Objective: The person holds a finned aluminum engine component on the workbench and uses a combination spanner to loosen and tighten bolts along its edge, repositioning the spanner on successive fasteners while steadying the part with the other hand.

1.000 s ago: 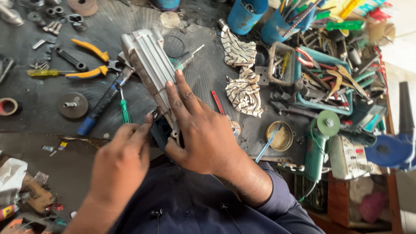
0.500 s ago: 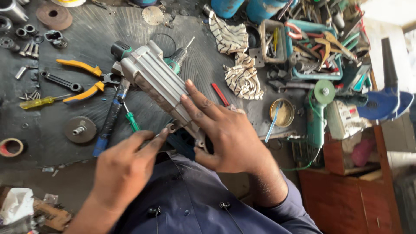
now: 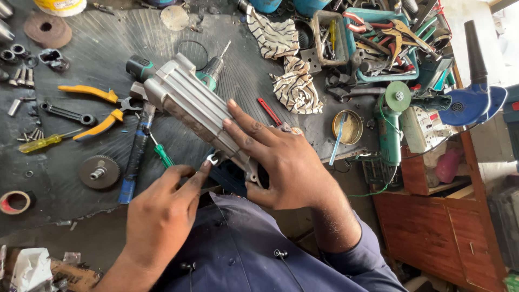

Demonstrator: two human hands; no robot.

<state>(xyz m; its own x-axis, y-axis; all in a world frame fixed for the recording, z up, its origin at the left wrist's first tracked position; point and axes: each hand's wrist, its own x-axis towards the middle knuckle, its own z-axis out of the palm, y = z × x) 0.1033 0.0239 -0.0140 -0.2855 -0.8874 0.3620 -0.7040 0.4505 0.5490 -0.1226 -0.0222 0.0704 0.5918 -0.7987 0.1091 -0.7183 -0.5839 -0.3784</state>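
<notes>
Grey ribbed metal housing [image 3: 197,111], tilted; right hand [image 3: 284,162] clamped on it; left hand [image 3: 162,216] pinching small spanner [image 3: 212,159].

- A round yellow-and-white tub [image 3: 60,6] with a label stands at the far left edge of the bench.
- A crumpled white wrapper [image 3: 30,269] lies at the near left corner, on a torn brown cardboard box [image 3: 73,274].

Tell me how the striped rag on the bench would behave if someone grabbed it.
The striped rag lies crumpled in folds on the black mat, so it would probably droop limp. It looks thin, likely light. Lying flat, it should not roll, though it may drag across the ribbed mat.
</notes>
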